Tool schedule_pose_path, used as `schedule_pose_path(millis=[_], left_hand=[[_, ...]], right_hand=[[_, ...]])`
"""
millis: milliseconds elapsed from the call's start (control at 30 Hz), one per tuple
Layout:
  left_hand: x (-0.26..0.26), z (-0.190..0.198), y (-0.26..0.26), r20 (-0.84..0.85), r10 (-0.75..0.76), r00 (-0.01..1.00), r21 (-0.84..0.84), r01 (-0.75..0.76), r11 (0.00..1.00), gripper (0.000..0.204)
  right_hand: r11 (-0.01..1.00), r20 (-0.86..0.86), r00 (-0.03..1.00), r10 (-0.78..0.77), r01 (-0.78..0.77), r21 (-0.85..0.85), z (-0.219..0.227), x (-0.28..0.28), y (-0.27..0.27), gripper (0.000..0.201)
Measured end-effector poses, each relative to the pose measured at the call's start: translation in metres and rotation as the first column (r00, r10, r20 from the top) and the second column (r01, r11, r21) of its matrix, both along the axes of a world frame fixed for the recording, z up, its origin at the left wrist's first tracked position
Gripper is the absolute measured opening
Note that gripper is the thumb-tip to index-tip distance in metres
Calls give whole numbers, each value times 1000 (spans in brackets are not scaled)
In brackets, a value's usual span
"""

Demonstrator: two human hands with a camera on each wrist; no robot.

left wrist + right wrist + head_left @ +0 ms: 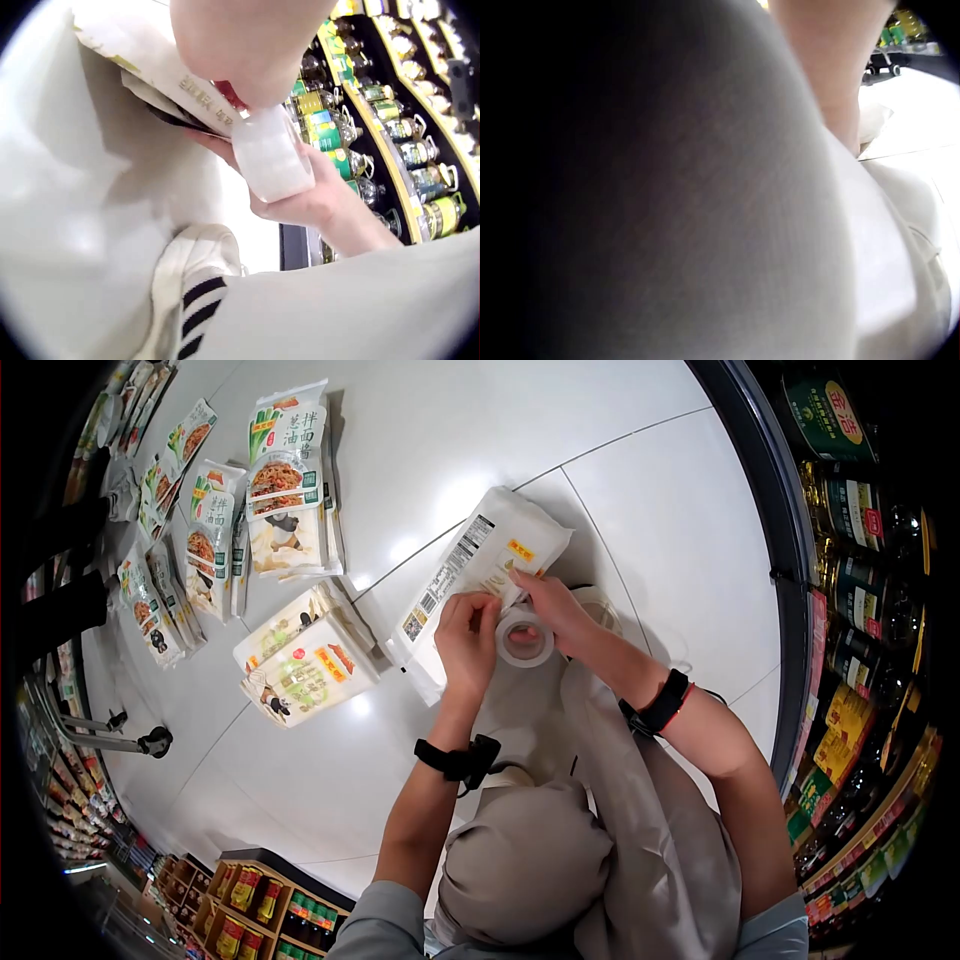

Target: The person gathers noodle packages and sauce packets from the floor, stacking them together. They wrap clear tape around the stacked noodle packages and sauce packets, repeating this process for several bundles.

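Observation:
A white package (480,560) with a barcode and a yellow label lies aslant on the floor. The right hand (562,615) holds a clear tape roll (525,648) beside the package's lower edge, fingers showing through its core. Close on its left, the left hand (467,640) has bent fingers that pinch at the tape's edge; the exact fingertip contact is hidden. In the left wrist view the tape roll (270,159) rests against the right hand (311,196), below the near left hand (240,49). Beige cloth (705,187) fills most of the right wrist view.
Noodle packs (290,480) and white packs (310,670) lie in groups on the floor at the left. Shelves of bottles (860,590) line the right side. A wheeled metal frame (110,738) stands at the left. The person's knee (525,850) is close below the hands.

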State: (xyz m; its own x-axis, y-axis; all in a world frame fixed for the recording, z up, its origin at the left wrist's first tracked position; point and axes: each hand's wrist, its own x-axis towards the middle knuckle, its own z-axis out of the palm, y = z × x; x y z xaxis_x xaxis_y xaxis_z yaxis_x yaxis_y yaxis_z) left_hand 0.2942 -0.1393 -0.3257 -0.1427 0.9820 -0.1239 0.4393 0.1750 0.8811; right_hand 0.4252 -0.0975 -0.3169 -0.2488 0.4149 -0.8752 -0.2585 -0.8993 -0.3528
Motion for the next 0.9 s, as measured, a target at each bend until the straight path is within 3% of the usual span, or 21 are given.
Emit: schedule_pose_path(millis=[233, 300, 433, 500, 600, 733, 800, 833, 900], left_hand=[[-2, -8, -3, 50, -38, 998, 101, 33, 994, 9], [-8, -6, 3, -82, -181, 980, 193, 194, 962, 14], [-20, -2, 5, -145, -280, 949, 234, 308, 922, 18], [-26, 3, 3, -413, -385, 825, 254, 510, 822, 27], [-29, 7, 2, -423, -497, 758, 200, 613, 765, 40], [-27, 24, 5, -364, -535, 763, 115, 607, 787, 52], [-23, 40, 8, -266, -362, 893, 57, 390, 919, 56], [-25, 42, 11, -266, -362, 894, 56, 389, 920, 56], [-36, 44, 23, -153, -179, 972, -166, 153, 974, 58]], right_hand=[[998, -30, 997, 65, -65, -6, -1, 2, -1, 35], [996, -38, 997, 67, -69, -51, -7, 4, -1, 37], [996, -100, 995, 26, -34, -87, -11, 6, -2, 36], [993, -101, 995, 20, -31, -114, -6, 6, 1, 35], [988, 5, 998, 55, -54, -147, 6, 6, 9, 34], [984, -31, 999, 8, -13, -177, 13, 11, 18, 34], [990, -351, 931, 101, -128, -54, 25, 19, 26, 39], [990, -350, 931, 102, -129, -55, 31, 17, 28, 39], [993, -330, 937, 115, -108, 38, 43, 11, 33, 51]])
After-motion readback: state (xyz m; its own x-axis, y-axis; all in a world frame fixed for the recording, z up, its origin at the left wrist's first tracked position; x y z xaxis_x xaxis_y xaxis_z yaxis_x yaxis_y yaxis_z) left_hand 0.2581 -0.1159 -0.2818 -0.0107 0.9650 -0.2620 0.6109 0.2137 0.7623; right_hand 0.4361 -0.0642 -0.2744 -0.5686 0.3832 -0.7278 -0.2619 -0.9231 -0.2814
